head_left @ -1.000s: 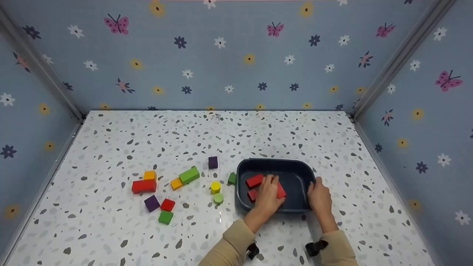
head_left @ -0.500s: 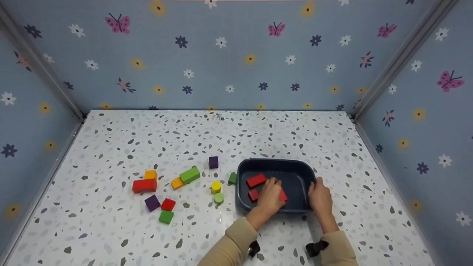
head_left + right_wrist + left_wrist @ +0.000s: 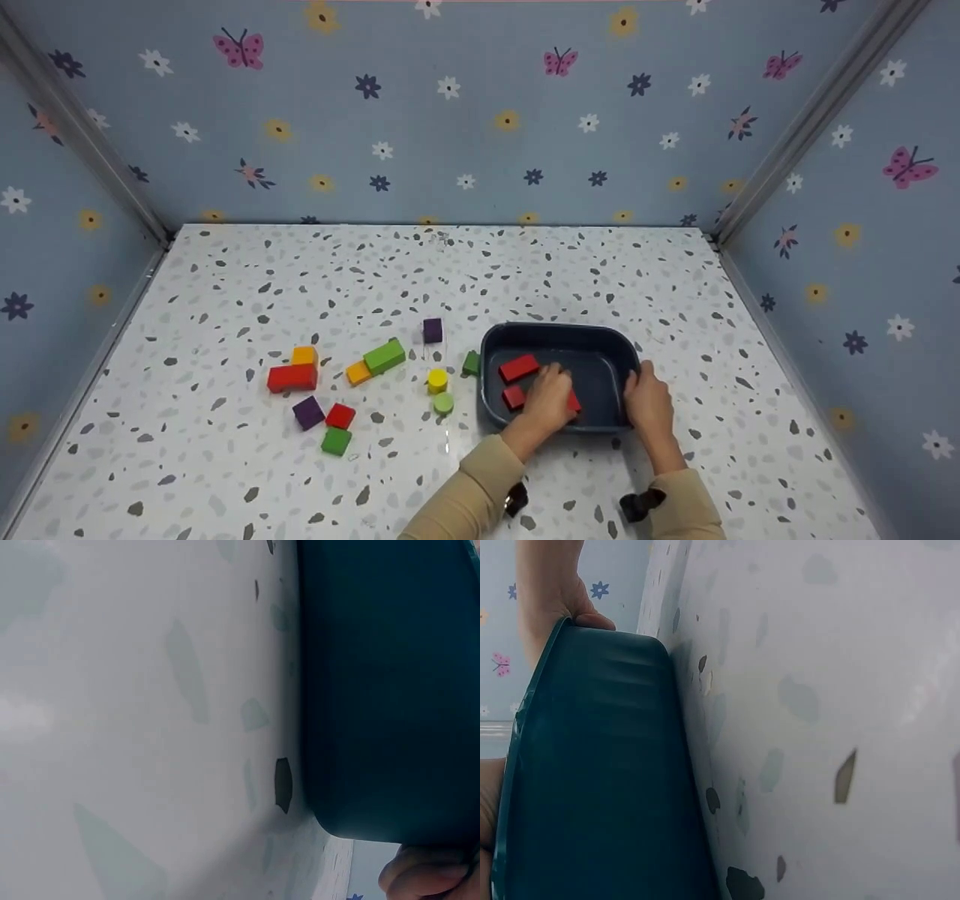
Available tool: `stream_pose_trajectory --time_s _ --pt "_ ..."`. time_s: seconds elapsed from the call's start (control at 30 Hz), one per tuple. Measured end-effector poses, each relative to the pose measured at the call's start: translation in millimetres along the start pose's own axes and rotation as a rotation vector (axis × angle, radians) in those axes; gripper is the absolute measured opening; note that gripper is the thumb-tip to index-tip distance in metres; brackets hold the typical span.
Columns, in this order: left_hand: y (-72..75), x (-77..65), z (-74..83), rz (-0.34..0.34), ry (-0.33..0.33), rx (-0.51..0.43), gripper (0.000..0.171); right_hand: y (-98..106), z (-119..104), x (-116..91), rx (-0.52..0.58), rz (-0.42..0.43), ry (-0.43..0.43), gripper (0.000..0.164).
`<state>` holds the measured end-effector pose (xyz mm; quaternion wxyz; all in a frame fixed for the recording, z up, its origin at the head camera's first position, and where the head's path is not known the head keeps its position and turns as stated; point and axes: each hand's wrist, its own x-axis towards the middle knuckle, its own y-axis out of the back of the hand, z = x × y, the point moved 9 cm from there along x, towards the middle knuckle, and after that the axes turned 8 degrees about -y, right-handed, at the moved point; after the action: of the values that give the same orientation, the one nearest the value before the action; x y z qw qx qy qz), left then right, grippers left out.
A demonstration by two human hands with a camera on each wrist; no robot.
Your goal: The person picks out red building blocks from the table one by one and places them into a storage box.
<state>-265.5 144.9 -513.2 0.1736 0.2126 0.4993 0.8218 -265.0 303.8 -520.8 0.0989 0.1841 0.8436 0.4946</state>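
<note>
In the head view a dark blue plastic basin (image 3: 559,330) stands on the speckled table. My left hand (image 3: 550,401) reaches down inside it, fingers curled over a red block (image 3: 574,401) that is mostly hidden beneath the hand. Two more red blocks, a longer one (image 3: 519,367) and a smaller one (image 3: 514,397), lie in the basin to the left of that hand. My right hand (image 3: 649,397) grips the rim at the basin's right end. The left wrist view shows the basin's outer wall (image 3: 600,765), with the right hand (image 3: 551,600) at its far corner.
Left of the basin lie a green block (image 3: 471,363), a yellow cylinder (image 3: 437,381), a light green cylinder (image 3: 443,403) and a purple cube (image 3: 433,330). Farther left are several coloured blocks, including a long red one (image 3: 292,377). Flowered walls (image 3: 480,112) enclose the table.
My left hand has shifted slightly right and lower within the basin, covering more of its red block and uncovering the smaller red block. The right hand has stayed on the rim.
</note>
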Motion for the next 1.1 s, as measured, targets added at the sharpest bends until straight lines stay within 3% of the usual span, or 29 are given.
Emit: stream_pose_trajectory --time_s 0.33,0.63,0.97,1.1 --pt "-2.5 3.1 0.9 -0.027 -0.005 0.048 0.034 1.2 -0.1 0.7 0.006 0.01 0.006 0.015" --pt "-0.3 4.3 5.3 0.009 -0.05 0.108 0.03 0.9 0.3 0.2 0.011 0.007 0.003 0.015" --pt "0.6 4.0 3.4 -0.018 -0.037 0.123 0.047 -0.3 0.5 -0.1 0.011 -0.008 0.0 0.013" --pt "4.7 1.6 3.5 0.005 -0.038 0.123 0.053 -0.7 1.4 0.0 0.012 -0.02 -0.004 0.014"
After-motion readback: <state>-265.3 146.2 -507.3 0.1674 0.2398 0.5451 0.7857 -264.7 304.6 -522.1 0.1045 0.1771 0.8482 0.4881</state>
